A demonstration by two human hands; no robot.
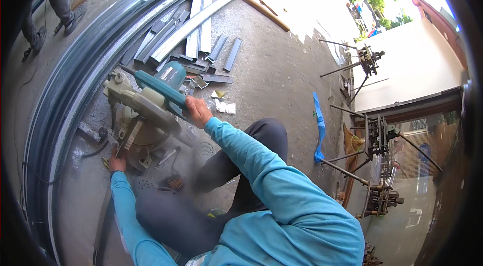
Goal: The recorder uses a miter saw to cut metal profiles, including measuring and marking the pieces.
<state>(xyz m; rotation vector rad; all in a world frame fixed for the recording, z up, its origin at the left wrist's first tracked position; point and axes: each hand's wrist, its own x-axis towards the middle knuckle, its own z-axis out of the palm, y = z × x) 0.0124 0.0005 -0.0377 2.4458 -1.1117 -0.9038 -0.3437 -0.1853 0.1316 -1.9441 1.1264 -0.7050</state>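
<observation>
A miter saw (151, 96) with a teal motor housing and a grey body stands on the floor in front of me. My right hand (199, 112) is wrapped around the end of its teal handle (160, 88). Beside the saw's base, my left hand (118, 162) is closed on a long, narrow metal profile (104, 218), which runs back toward me along my left forearm. The fingers of that hand are partly hidden, and the saw blade cannot be made out clearly.
Long metal profiles (60, 110) lie in a bundle along the left. Cut profile pieces (232, 54) are scattered beyond the saw. Metal stands with legs (375, 135) are at the right, near a blue strip (319, 125). Another person's legs (58, 2) show at the far left.
</observation>
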